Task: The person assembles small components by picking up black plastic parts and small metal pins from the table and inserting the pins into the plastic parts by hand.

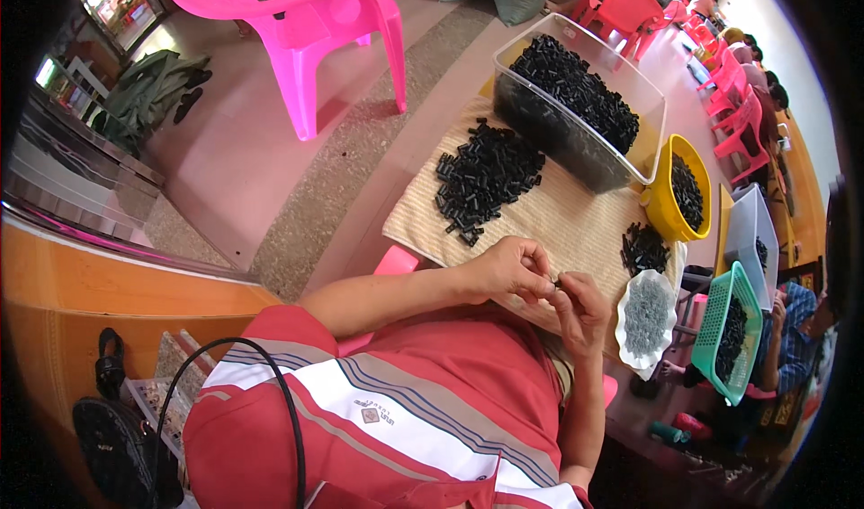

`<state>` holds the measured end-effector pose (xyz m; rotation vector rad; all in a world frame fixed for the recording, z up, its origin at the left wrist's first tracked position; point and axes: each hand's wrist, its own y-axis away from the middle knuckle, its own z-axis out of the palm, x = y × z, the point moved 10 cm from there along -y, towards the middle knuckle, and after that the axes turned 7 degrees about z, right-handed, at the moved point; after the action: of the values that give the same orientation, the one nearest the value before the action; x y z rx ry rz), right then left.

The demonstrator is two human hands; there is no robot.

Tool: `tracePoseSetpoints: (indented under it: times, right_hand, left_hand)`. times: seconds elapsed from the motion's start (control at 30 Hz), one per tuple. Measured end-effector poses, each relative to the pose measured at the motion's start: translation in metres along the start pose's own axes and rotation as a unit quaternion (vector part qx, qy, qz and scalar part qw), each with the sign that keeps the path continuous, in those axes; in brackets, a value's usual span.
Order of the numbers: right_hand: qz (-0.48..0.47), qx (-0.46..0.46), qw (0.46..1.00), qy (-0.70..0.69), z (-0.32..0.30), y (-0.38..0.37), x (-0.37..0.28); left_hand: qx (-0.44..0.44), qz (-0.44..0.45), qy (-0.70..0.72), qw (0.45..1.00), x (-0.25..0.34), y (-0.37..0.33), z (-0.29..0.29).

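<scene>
My left hand and my right hand meet fingertip to fingertip above the near edge of a cream ribbed cloth. Both are closed in a pinch. A small dark piece shows between the fingertips, mostly covered by them; what the left fingers grip is hidden. Beyond my left hand lies a loose pile of short black tubular parts. Right of my hands is a white scalloped dish of tiny clear or grey pieces, with a smaller pile of black parts behind it.
A large clear bin of black parts stands at the back, beside a yellow basket. Off to the right are a green basket, a clear tub and a person in a blue shirt. A pink chair stands far left.
</scene>
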<state>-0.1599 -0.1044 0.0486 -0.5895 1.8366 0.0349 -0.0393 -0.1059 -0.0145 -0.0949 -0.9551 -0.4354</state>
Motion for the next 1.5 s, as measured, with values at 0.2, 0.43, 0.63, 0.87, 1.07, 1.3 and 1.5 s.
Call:
tracePoseSetpoints:
  times: [0.2, 0.43, 0.63, 0.87, 1.07, 1.3, 1.5]
  right_hand:
    - [-0.099, 0.088, 0.976, 0.173, 0.002, 0.009, -0.014]
    - [-0.148, 0.144, 0.95, 0.234, 0.008, 0.01, -0.035]
    - [-0.171, 0.139, 0.941, 0.258, 0.01, 0.01, -0.041]
    - [-0.177, 0.126, 0.942, 0.255, 0.009, 0.017, -0.038]
    - [-0.15, 0.103, 0.963, 0.2, 0.005, 0.009, -0.033]
    - [-0.123, 0.088, 0.97, 0.19, 0.001, 0.007, -0.034]
    - [-0.097, 0.114, 0.971, 0.189, -0.023, 0.009, -0.035]
  left_hand:
    - [0.012, 0.024, 0.023, 0.999, -0.002, -0.004, -0.003]
    - [0.033, 0.025, -0.019, 0.999, 0.012, 0.003, 0.001]
    - [0.01, 0.057, -0.028, 0.998, 0.006, -0.002, -0.001]
    - [0.002, 0.044, -0.025, 0.999, 0.004, 0.001, 0.004]
    - [-0.004, 0.053, -0.049, 0.997, 0.007, 0.001, 0.005]
    - [0.008, 0.052, -0.066, 0.996, 0.008, 0.003, 0.007]
    - [0.039, 0.126, -0.17, 0.977, 0.026, 0.007, 0.005]
